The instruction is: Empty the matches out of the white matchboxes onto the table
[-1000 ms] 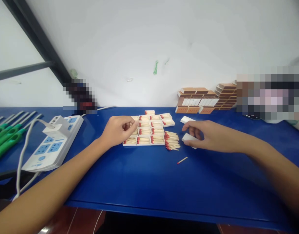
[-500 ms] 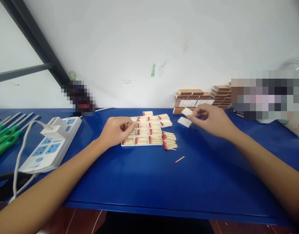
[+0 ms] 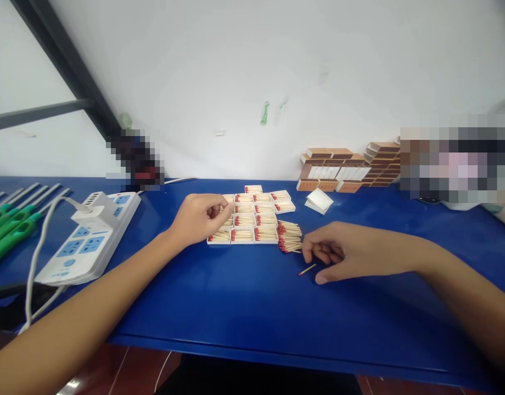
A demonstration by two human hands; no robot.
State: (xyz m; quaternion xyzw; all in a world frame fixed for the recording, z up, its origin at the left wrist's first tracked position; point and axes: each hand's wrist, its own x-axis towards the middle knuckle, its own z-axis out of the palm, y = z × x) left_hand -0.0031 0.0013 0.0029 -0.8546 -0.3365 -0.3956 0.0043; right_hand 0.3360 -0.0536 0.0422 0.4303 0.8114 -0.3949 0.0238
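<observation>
White matchbox trays (image 3: 242, 235) filled with red-tipped matches stand packed in rows at the table's middle. Over their left side is my left hand (image 3: 201, 218), its thumb and forefinger pinched together. Whatever it may hold is too small or hidden to make out. Against the trays' right side lies a pile of loose matches (image 3: 289, 237). My right hand (image 3: 343, 252) hovers beside that pile, empty, with thumb and fingers apart. Just below its fingertips a single match (image 3: 307, 270) rests on the blue table. Behind the hand lie folded white paper pieces (image 3: 319, 201).
Stacked matchboxes (image 3: 347, 164) line the wall at the back right. A white power strip (image 3: 88, 241) with a plugged-in adapter and cable lies left, beside green-handled tools (image 3: 13, 230). The blue table's (image 3: 236, 318) front edge runs below. Blurred items sit far right.
My right hand has let go of a white paper piece beside the other one and come down and nearer to the single match. The left hand keeps its pinch over the trays.
</observation>
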